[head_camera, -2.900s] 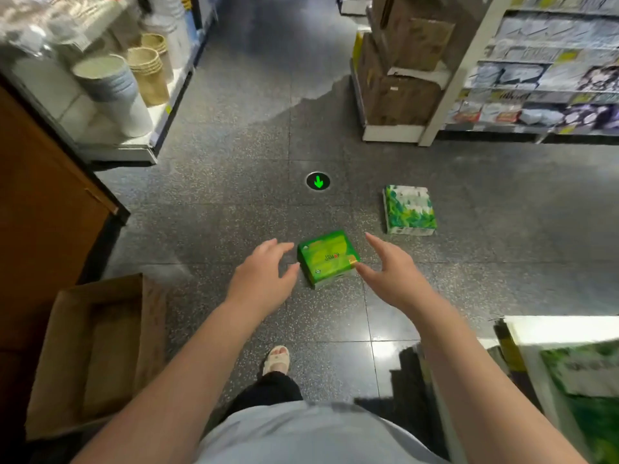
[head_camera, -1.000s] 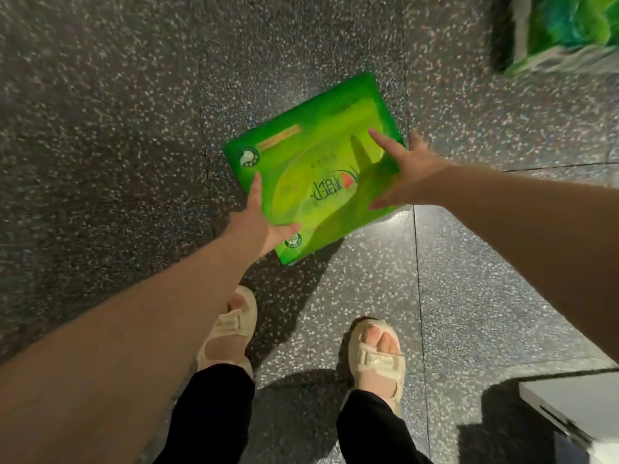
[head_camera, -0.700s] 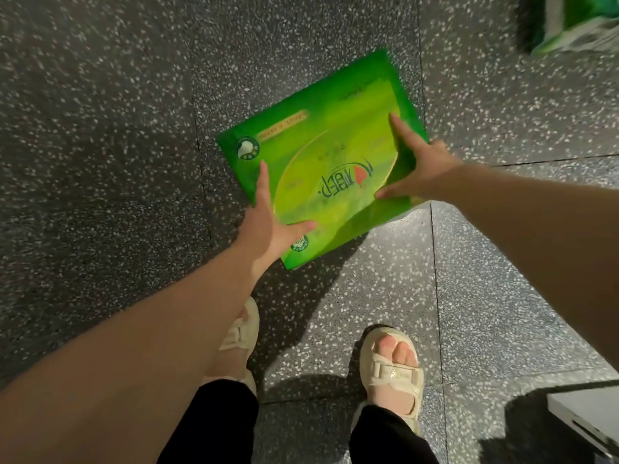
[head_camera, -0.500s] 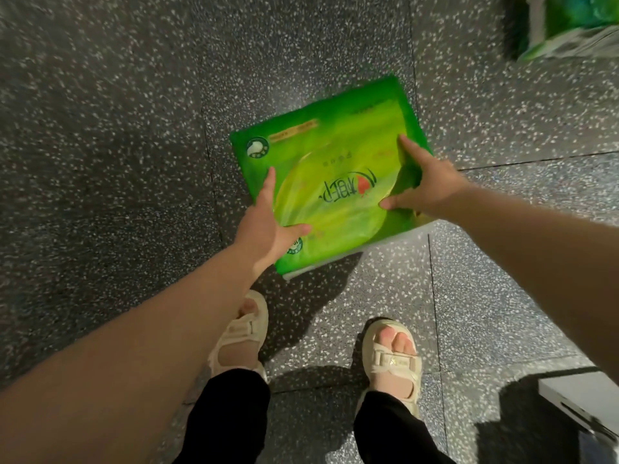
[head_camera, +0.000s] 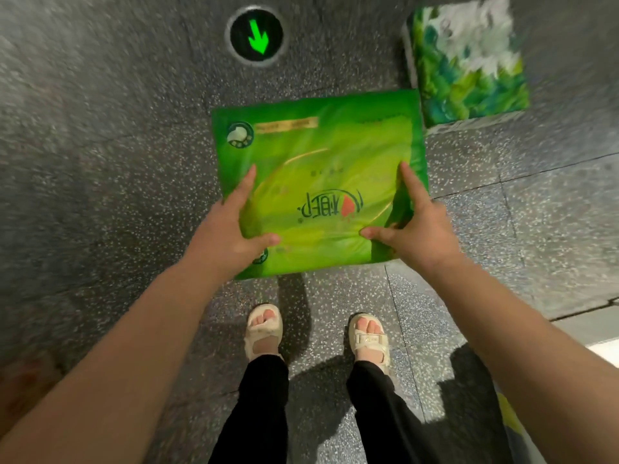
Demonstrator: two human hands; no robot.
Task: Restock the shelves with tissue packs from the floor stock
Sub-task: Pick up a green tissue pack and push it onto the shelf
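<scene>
Tissue pack, the flat bright-green plastic-wrapped one (head_camera: pixel 318 182), has turned square to me since half a second ago and is lifted clear of the speckled grey floor (head_camera: pixel 100 162). My left hand (head_camera: pixel 227 236) and right hand (head_camera: pixel 418 229) grip its near corners, thumbs on top. Pickup is done, I judge; the shelf comes next. A second green-and-white pack (head_camera: pixel 469 61) waits beyond.

Green tissue pack (head_camera: pixel 321 182): lifted off the speckled floor (head_camera: pixel 100 162), squared to the view.
Left hand (head_camera: pixel 231 232), right hand (head_camera: pixel 418 229): shifted to the near corners, thumbs on top.
</scene>
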